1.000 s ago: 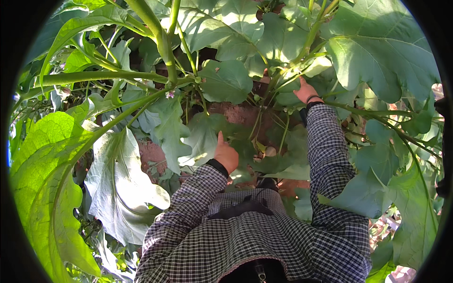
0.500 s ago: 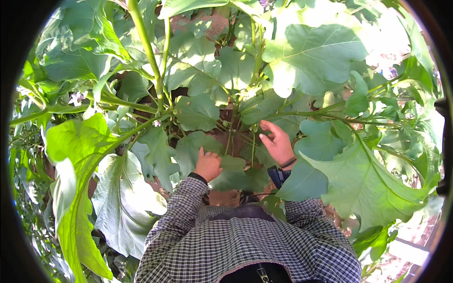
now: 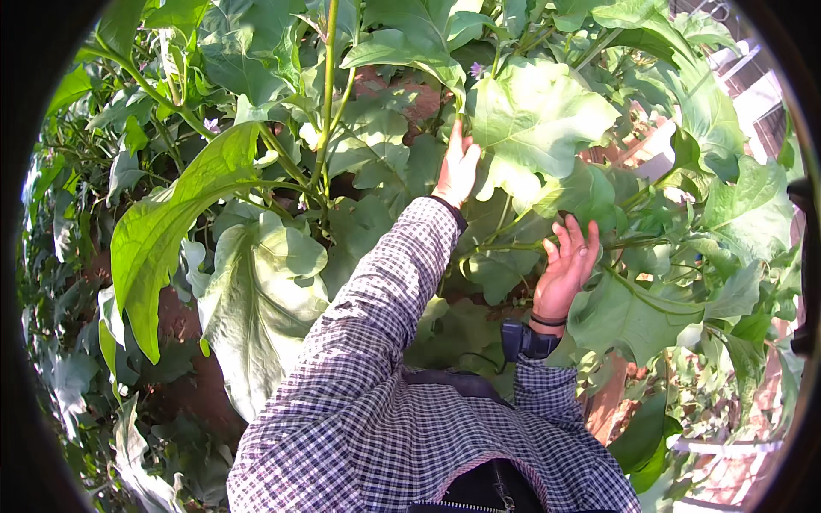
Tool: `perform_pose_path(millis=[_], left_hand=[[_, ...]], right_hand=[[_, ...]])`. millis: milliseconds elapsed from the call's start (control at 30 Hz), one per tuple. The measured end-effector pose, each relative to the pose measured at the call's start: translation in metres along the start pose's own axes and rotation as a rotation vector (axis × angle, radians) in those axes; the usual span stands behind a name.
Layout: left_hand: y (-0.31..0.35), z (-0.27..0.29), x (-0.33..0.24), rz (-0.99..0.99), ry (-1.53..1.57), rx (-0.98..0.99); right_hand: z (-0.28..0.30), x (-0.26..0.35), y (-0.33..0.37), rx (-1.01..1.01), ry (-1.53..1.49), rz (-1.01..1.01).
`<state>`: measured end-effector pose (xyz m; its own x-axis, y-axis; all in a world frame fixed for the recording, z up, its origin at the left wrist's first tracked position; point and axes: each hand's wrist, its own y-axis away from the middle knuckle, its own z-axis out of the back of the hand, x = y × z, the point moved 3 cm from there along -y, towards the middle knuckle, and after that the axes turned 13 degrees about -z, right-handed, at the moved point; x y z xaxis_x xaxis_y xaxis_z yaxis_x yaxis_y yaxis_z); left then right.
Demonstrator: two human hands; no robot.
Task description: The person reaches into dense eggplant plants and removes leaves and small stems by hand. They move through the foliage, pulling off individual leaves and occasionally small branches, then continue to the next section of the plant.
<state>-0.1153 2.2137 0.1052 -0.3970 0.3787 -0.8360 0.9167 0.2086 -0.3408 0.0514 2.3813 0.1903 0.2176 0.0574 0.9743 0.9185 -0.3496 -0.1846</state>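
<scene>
My left hand (image 3: 457, 168) reaches forward among broad-leaved plants that look like eggplant. Its fingers point away from me, stretched out, with the tips at the lower edge of a hanging green leaf (image 3: 410, 53). Beside it on the right is a large sunlit leaf (image 3: 539, 115). My right hand (image 3: 564, 267) is turned palm up with its fingers spread. Its fingertips meet the underside of a shaded leaf (image 3: 590, 197), close to a side branch (image 3: 505, 247). I see nothing held in either hand.
A thick upright stem (image 3: 326, 103) rises left of my left hand. Big leaves (image 3: 256, 299) hang beside my left forearm, and another leaf (image 3: 637, 312) is right of my right wrist. Small purple flowers (image 3: 476, 70) show among the foliage. Reddish soil (image 3: 201, 389) lies below.
My left hand has moved forward and right, up to the hanging leaf. My right hand has shifted right and opened its fingers, palm up. The view has turned toward the right.
</scene>
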Motion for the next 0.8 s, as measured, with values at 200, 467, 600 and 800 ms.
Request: perform_pose_path(millis=[200, 467, 600, 800], left_hand=[[0.035, 0.008, 0.006, -0.014, -0.240, 0.268], [0.095, -0.014, -0.001, -0.499, -0.809, 0.768], [0.113, 0.008, 0.001, -0.543, -0.945, 0.987], [0.127, 0.025, 0.002, -0.548, -0.980, 1.115]], right_hand=[[0.032, 0.005, -0.025, 0.087, -0.049, -0.084], [0.033, 0.012, -0.046, 0.116, 0.138, -0.164], [0.028, 0.014, -0.050, 0.133, 0.282, -0.258], [-0.028, 0.014, -0.055, 0.143, 0.034, -0.324]])
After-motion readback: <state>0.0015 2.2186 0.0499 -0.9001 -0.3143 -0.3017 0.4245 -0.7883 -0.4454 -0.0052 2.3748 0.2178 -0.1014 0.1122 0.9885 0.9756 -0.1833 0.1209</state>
